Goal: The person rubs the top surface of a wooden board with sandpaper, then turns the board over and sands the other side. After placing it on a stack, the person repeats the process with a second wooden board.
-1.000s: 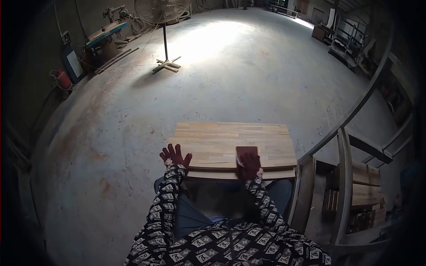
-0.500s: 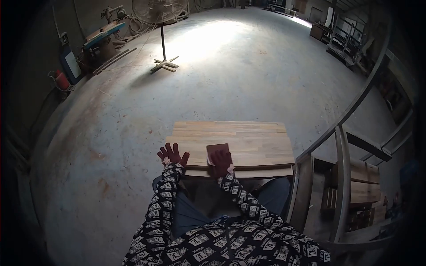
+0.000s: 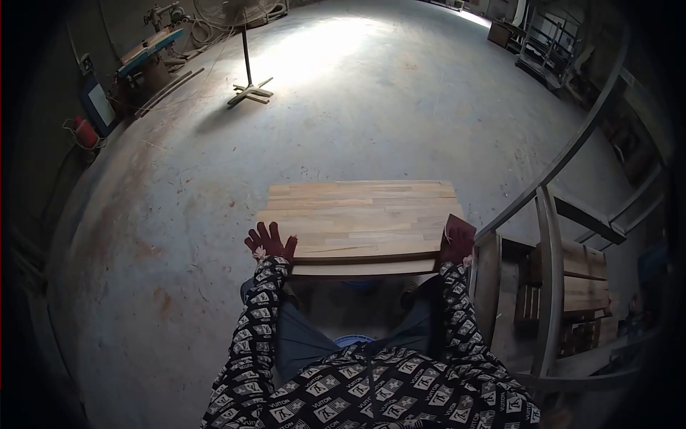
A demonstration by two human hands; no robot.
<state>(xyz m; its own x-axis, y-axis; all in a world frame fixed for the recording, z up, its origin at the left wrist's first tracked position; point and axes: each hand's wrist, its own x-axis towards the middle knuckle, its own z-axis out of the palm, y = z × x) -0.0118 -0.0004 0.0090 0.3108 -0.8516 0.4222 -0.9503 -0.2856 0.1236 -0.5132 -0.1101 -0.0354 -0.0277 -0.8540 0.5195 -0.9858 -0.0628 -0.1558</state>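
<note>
Pale matt wooden boards, red knit-cloth glove on left hand, rough concrete floor, dull metal rack.

Pedestal fan and metal rack on floor.

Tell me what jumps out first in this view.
A stack of pale wooden boards sits dead centre, above the grey concrete floor. The red-gloved left hand lies spread at its near left corner, while the right hand holds a dark sanding block against the stack's right edge, beside a metal rack.
</note>
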